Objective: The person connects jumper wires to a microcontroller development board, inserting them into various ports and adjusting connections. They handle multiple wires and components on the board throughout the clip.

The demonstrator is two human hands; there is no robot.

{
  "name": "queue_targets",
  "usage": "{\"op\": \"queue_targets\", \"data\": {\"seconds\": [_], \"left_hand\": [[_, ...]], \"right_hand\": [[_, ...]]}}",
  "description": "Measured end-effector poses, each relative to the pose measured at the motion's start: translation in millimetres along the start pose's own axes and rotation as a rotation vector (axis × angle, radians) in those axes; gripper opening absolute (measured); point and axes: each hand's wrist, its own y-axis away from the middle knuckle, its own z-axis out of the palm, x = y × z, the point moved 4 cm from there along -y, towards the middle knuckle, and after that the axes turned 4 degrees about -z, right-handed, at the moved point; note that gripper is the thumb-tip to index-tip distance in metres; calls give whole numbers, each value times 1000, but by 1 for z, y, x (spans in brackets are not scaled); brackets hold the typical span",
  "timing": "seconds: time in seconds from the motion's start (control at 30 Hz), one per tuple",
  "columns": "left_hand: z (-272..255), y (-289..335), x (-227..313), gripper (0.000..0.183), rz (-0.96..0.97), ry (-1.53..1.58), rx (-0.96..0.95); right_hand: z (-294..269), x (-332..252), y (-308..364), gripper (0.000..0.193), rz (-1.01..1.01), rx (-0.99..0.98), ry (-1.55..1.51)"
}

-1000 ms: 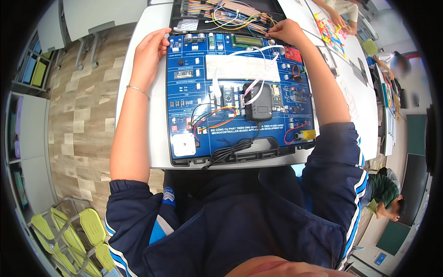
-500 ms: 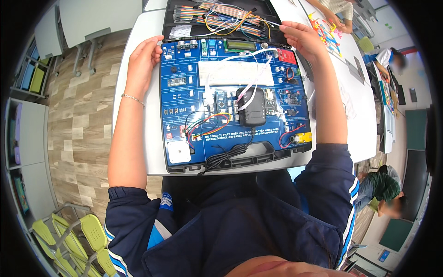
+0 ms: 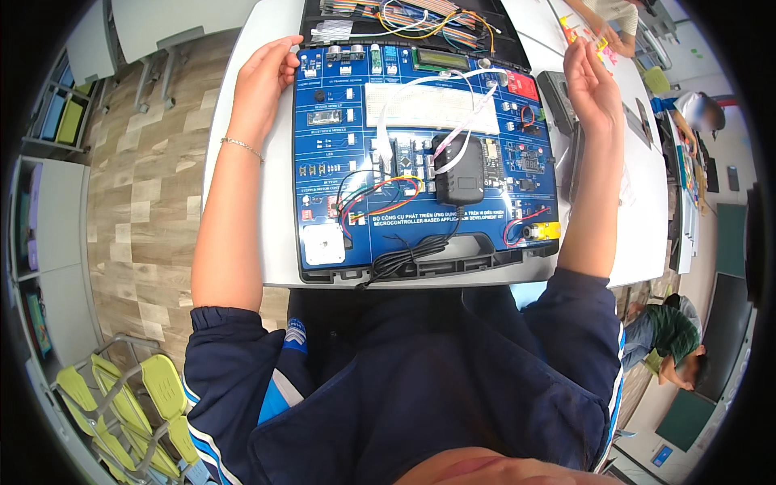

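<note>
A blue electronics kit board (image 3: 404,230) in a black case lies on the white table in front of me. My left hand (image 3: 267,81) has its fingers curled on the case's far left corner, by the hinge. My right hand (image 3: 596,89) is raised beyond the far right side, fingers loosely bent and apart, holding nothing. On the board are a white breadboard (image 3: 432,109), a small display (image 3: 443,61), a black power adapter (image 3: 459,178) with a bundled cord (image 3: 408,255), white cables (image 3: 440,78) and a yellow motor (image 3: 543,231). Colourful jumper wires (image 3: 436,24) lie in the opened lid.
A dark grey case (image 3: 558,101) stands right of the kit, near my right forearm. Across the table another person's hands (image 3: 618,40) are among small colourful pieces (image 3: 594,42). Green chairs (image 3: 129,404) are at the lower left; another person (image 3: 675,331) is at the right.
My right hand has come away from the case's far right corner and moved right. My left hand stays at the far left corner. The kit sits slightly higher and further right in the picture.
</note>
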Motion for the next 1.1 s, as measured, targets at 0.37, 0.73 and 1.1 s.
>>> {"op": "queue_targets", "data": {"seconds": [0.37,0.73,1.1], "left_hand": [[1,-2,-3,30,1,29,-19],[4,3,3,34,-35,16,-11],[3,3,1,35,-65,34,21]], "right_hand": [[21,39,77,50,-158,106,618],[-5,14,92,33,-21,-168,567],[-29,40,87,23,127,51,692]]}}
